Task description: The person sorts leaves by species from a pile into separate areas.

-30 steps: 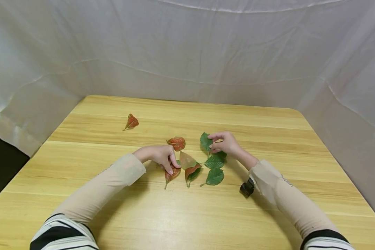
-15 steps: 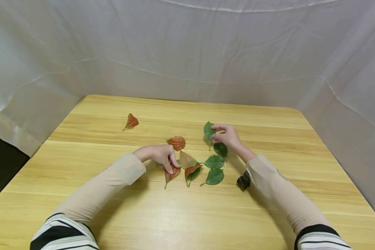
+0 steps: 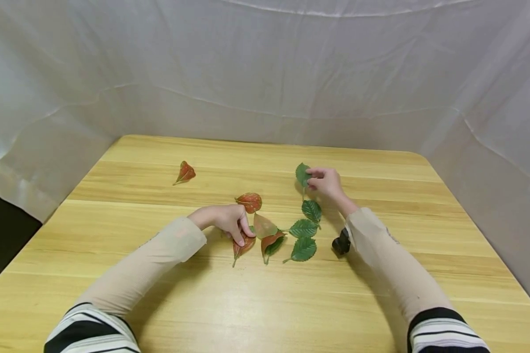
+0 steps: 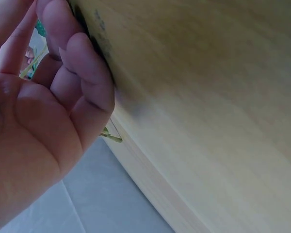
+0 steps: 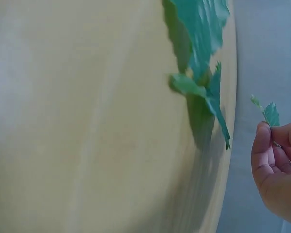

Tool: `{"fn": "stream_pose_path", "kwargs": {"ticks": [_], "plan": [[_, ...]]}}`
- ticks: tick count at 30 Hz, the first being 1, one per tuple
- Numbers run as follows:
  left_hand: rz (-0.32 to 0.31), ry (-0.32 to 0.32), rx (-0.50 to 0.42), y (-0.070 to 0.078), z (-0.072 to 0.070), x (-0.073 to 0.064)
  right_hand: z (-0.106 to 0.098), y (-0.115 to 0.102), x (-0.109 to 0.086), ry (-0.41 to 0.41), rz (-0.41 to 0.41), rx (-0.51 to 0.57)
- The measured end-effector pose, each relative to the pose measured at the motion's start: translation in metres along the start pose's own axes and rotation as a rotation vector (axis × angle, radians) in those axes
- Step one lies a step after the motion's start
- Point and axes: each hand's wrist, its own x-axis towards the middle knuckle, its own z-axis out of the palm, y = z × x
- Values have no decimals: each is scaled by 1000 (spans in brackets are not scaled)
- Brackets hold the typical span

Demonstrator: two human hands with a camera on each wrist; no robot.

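My right hand (image 3: pixel 328 183) pinches a green leaf (image 3: pixel 302 174) between thumb and finger; the right wrist view shows this leaf (image 5: pixel 271 114) held off the table. My left hand (image 3: pixel 229 221) is low over the table with thumb and finger pinching a red leaf (image 3: pixel 243 246), whose stem points toward me. The left wrist view shows the palm and curled fingers (image 4: pixel 89 80), which hide that leaf. Right of it lie an orange-brown leaf (image 3: pixel 264 226) and a folded red-and-green leaf (image 3: pixel 270 245). A column of green leaves follows: one (image 3: pixel 311 210), another (image 3: pixel 303 228), and a third (image 3: pixel 304 249).
A red leaf (image 3: pixel 249 202) lies just beyond my left hand. Farther off at the left is another red leaf (image 3: pixel 186 172). A black device (image 3: pixel 341 242) hangs at my right wrist. Pale curtains (image 3: pixel 265 73) surround the wooden table (image 3: pixel 265 304).
My right hand has carried its green leaf away from me and slightly right, uncovering the green leaf below. My left hand has stayed in place on the red leaf.
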Motion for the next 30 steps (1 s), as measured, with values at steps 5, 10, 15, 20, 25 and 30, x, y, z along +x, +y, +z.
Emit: {"fn": "stream_pose_path", "kwargs": {"ticks": [5, 10, 15, 20, 25, 30], "plan": [[6, -5, 0, 0, 1, 0, -6, 1, 7, -9, 28, -44], [-1, -5, -10, 1, 1, -1, -12, 3, 15, -12, 44, -85], [-7, -4, -16, 0, 1, -1, -14, 6, 23, -38, 84, -75], [11, -5, -13, 0, 2, -2, -16, 13, 29, -57, 104, -114], [13, -6, -11, 0, 3, -2, -19, 21, 30, -77, 106, -161], [12, -5, -7, 1, 2, -3, -23, 28, 32, -83, 110, -182]]}}
